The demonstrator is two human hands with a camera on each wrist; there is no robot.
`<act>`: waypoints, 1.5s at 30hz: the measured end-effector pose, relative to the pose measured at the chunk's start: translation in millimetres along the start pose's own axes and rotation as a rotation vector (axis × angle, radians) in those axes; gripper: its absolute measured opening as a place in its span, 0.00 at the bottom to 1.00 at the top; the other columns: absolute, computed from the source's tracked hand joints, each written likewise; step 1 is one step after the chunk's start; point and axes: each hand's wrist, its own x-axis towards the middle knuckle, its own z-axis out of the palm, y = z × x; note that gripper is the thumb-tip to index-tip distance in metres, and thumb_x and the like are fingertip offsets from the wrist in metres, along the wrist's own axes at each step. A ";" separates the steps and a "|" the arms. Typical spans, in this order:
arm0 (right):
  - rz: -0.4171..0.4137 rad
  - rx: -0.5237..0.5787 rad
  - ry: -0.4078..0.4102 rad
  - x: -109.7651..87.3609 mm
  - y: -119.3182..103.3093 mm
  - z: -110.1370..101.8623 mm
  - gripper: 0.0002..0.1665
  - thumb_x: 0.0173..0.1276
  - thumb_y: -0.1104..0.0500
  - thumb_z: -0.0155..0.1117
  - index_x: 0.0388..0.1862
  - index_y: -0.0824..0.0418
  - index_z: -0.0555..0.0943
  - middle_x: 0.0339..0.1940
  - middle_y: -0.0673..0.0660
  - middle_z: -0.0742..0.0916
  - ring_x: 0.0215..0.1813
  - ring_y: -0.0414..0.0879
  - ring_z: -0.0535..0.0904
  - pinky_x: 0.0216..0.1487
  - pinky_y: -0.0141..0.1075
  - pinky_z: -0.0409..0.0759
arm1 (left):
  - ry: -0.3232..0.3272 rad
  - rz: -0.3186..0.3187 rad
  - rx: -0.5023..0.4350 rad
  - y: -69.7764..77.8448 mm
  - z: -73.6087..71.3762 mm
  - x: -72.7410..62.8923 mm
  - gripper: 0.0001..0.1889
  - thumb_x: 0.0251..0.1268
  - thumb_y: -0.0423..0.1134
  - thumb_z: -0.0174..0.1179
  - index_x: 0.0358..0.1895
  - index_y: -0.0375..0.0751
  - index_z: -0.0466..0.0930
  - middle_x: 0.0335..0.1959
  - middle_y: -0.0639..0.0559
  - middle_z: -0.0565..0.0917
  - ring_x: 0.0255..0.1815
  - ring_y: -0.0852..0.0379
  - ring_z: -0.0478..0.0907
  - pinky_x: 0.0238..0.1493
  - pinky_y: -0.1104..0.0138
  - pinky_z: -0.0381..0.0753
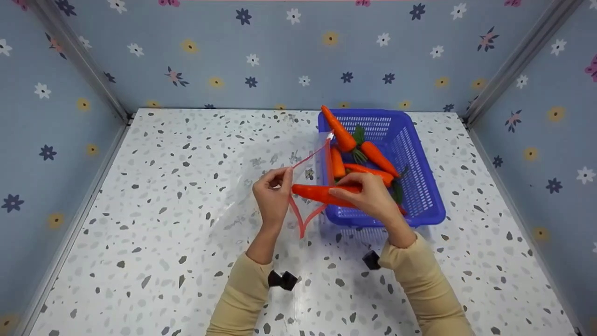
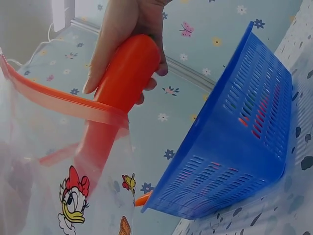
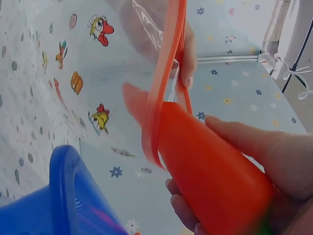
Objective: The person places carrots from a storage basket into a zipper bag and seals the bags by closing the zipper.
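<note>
My right hand [image 1: 371, 196] grips an orange carrot [image 1: 312, 192] by its thick end, the tip pointing left. In the right wrist view the carrot [image 3: 210, 171] passes its narrow end through the mouth of a clear zip bag with a red zip strip [image 3: 159, 98]. My left hand [image 1: 274, 196] pinches the bag's rim near the carrot's tip. Cartoon duck prints [image 2: 73, 200] show on the bag's clear side in the left wrist view. The bag mouth gapes, its red edges [image 1: 298, 217] hanging toward me.
A blue slotted basket [image 1: 431, 186] stands just right of the bag, with several carrots [image 1: 380, 158] with green tops inside; one carrot [image 1: 336, 128] leans over its back left corner. Beneath is a speckled white tabletop [image 1: 154, 210], with flowered walls [image 1: 280, 56] at back and sides.
</note>
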 end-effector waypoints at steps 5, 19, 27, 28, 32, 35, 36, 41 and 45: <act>-0.011 0.045 0.037 5.8 -6.6 6.5 0.17 0.54 0.49 0.66 0.35 0.61 0.82 0.30 0.52 0.81 0.32 0.45 0.72 0.36 0.35 0.72 | 0.023 -0.012 -0.027 0.9 1.7 1.9 0.05 0.53 0.25 0.58 0.29 0.23 0.80 0.21 0.38 0.79 0.19 0.58 0.70 0.20 0.72 0.73; -0.076 0.279 0.245 10.0 -24.8 -3.0 0.10 0.58 0.62 0.62 0.35 0.69 0.81 0.30 0.59 0.82 0.32 0.49 0.76 0.33 0.30 0.76 | 0.113 0.055 -0.130 -4.1 5.5 10.5 0.04 0.53 0.25 0.58 0.29 0.25 0.80 0.20 0.43 0.78 0.19 0.57 0.69 0.21 0.73 0.72; -0.020 0.218 0.243 27.1 -15.4 -27.8 0.12 0.61 0.60 0.60 0.36 0.70 0.80 0.32 0.61 0.82 0.32 0.48 0.75 0.36 0.29 0.75 | 0.154 0.076 -0.139 -16.5 6.4 13.5 0.03 0.52 0.25 0.59 0.27 0.25 0.80 0.18 0.41 0.77 0.18 0.61 0.69 0.18 0.74 0.69; -0.017 0.200 0.245 32.2 -9.3 -29.3 0.12 0.61 0.59 0.60 0.37 0.69 0.81 0.32 0.61 0.83 0.32 0.47 0.75 0.36 0.30 0.75 | 0.156 0.069 -0.139 -12.8 6.4 13.4 0.03 0.52 0.24 0.59 0.27 0.24 0.80 0.18 0.39 0.77 0.18 0.61 0.69 0.18 0.75 0.69; -0.033 0.144 0.256 49.7 8.1 -33.0 0.13 0.61 0.56 0.61 0.35 0.67 0.81 0.30 0.59 0.83 0.31 0.45 0.76 0.35 0.30 0.75 | 0.152 0.057 -0.147 1.1 5.8 13.1 0.03 0.51 0.21 0.57 0.26 0.20 0.78 0.18 0.37 0.76 0.18 0.62 0.68 0.18 0.76 0.68; -0.012 0.110 0.258 61.8 15.3 -36.7 0.13 0.60 0.55 0.61 0.34 0.66 0.81 0.30 0.58 0.83 0.31 0.45 0.77 0.36 0.33 0.76 | 0.148 0.050 -0.148 3.3 5.8 12.7 0.03 0.51 0.21 0.57 0.26 0.20 0.78 0.18 0.38 0.76 0.18 0.63 0.68 0.17 0.76 0.68; 0.007 0.096 0.254 65.7 17.9 -37.9 0.14 0.60 0.55 0.61 0.35 0.66 0.81 0.30 0.58 0.83 0.32 0.45 0.76 0.37 0.33 0.75 | 0.146 0.045 -0.147 0.6 6.2 12.5 0.03 0.51 0.21 0.57 0.27 0.20 0.78 0.18 0.39 0.76 0.18 0.63 0.68 0.17 0.76 0.68; 0.134 0.057 0.240 83.7 28.6 -41.3 0.14 0.60 0.53 0.60 0.37 0.63 0.81 0.33 0.56 0.82 0.34 0.44 0.75 0.41 0.34 0.74 | 0.145 0.041 -0.132 -17.3 8.6 12.7 0.03 0.52 0.24 0.59 0.27 0.24 0.80 0.18 0.44 0.77 0.18 0.61 0.69 0.17 0.75 0.69; 0.182 0.071 0.238 97.4 38.4 -39.0 0.13 0.61 0.55 0.60 0.39 0.63 0.80 0.35 0.57 0.82 0.36 0.46 0.76 0.43 0.35 0.75 | 0.146 0.046 -0.115 -21.4 9.4 13.0 0.03 0.52 0.25 0.59 0.27 0.25 0.80 0.19 0.45 0.77 0.19 0.60 0.69 0.18 0.75 0.70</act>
